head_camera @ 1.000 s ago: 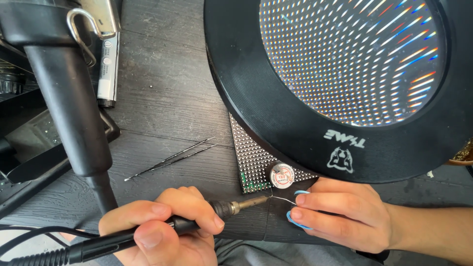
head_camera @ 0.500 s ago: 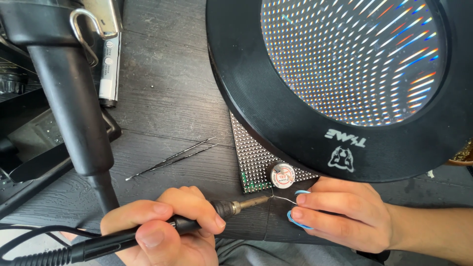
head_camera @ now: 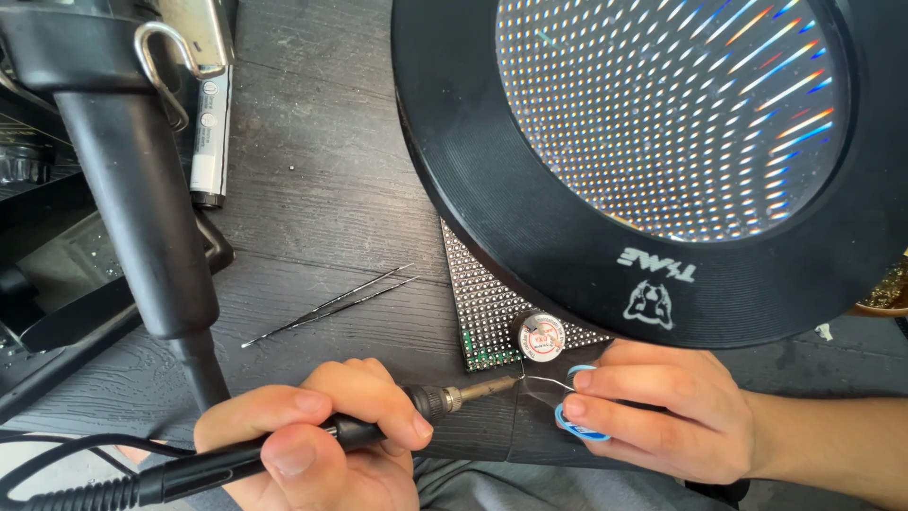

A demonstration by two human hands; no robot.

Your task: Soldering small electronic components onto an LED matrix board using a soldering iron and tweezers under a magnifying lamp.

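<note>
My left hand grips a black soldering iron like a pen, its metal tip reaching right to the front edge of a green perforated circuit board. A small round silver part sits on that board, near its front edge. My right hand pinches a thin solder wire that runs to the iron's tip, and holds a small blue spool under the fingers. Most of the board is hidden under a large round black magnifier lamp.
Thin black tweezers lie on the dark wooden table left of the board. A thick black lamp arm with a metal clip stands at the left. A marker lies beside it. Black equipment fills the far left edge.
</note>
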